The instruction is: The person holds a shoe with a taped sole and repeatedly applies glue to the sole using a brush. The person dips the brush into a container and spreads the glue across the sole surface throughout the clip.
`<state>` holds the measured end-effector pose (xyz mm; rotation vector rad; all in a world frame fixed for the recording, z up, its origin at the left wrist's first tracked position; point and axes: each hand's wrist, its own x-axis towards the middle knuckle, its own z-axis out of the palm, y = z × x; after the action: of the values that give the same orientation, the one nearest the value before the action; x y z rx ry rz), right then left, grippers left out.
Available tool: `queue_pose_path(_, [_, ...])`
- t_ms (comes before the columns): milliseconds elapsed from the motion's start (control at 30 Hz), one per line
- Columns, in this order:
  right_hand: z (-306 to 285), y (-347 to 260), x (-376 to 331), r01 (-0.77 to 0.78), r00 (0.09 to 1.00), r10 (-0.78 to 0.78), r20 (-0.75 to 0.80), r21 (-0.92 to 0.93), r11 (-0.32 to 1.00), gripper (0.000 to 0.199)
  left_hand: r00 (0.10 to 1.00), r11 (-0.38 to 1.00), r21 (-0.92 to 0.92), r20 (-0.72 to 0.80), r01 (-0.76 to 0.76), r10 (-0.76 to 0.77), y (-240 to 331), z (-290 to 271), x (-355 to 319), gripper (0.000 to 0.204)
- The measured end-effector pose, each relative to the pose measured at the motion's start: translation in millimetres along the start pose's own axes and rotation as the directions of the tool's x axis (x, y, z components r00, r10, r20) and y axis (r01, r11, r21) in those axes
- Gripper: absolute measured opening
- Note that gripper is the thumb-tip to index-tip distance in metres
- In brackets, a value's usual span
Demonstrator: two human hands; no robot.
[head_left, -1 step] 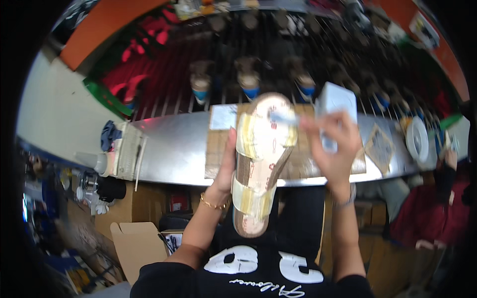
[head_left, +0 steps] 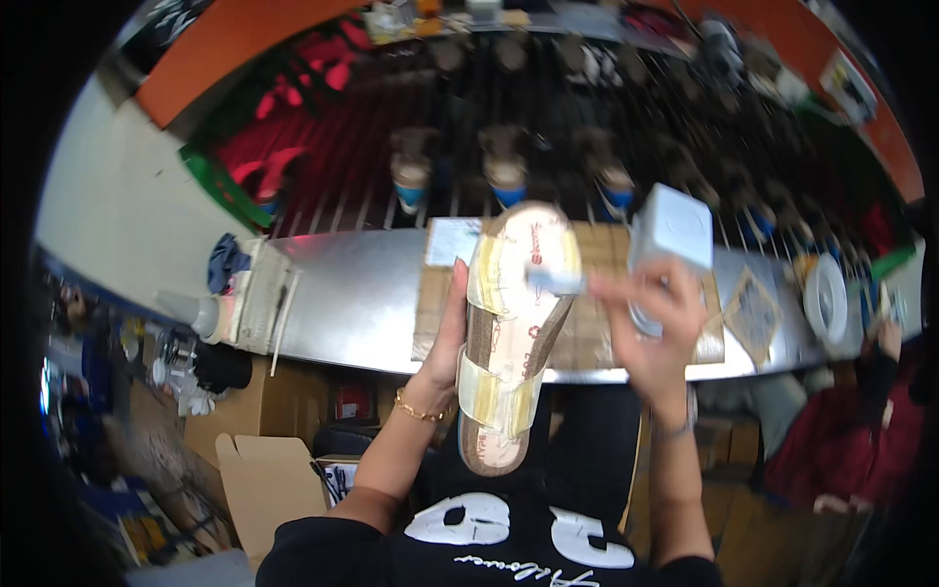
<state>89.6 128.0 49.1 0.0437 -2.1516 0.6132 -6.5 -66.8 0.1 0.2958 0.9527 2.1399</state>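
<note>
My left hand (head_left: pixel 447 347) grips a sandal sole (head_left: pixel 520 338) by its left edge, holding it upright above my lap. The sole's face is cream with red print and a brown rim. Pale yellow strap pieces (head_left: pixel 499 399) lie folded over its edges near both ends. My right hand (head_left: pixel 657 323), somewhat blurred, is closed on a small brush (head_left: pixel 558 283). The pale head of that brush meets the sole's face in the wide part. Behind my right fingers stands a white-grey box-shaped container (head_left: pixel 675 223), partly hidden by them.
A brown board (head_left: pixel 597 342) covers part of the metal bench (head_left: pixel 342 293). Beyond it, shoes with blue toes (head_left: pixel 509 181) stand on a slatted conveyor. A white bowl (head_left: pixel 825 298) is at right, near another person's hand (head_left: pixel 888 338). An open cardboard box (head_left: pixel 264 489) stands lower left.
The brush and my right hand have moved down the sole's face toward its narrow end. The whole view has shifted slightly. My left hand keeps its grip on the sandal sole.
</note>
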Motion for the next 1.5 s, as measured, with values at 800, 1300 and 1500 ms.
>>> queue_pose_path(800, [-53,59,-80,-0.610,0.778,0.591,0.213,0.482,0.629,0.013,0.668,0.854,-0.270,-0.735,-0.445,0.116,257,-402,141,0.075])
queue_pose_path(1300, [-48,27,-79,-0.638,0.740,0.601,0.301,0.598,0.486,0.019,0.927,0.068,0.980,-0.198,0.186,0.319,171,-210,222,0.059])
queue_pose_path(1500, [-100,75,-98,-0.681,0.732,0.679,0.054,0.057,0.730,0.021,0.953,0.945,0.191,-0.102,-0.264,0.287,161,-119,130,0.056])
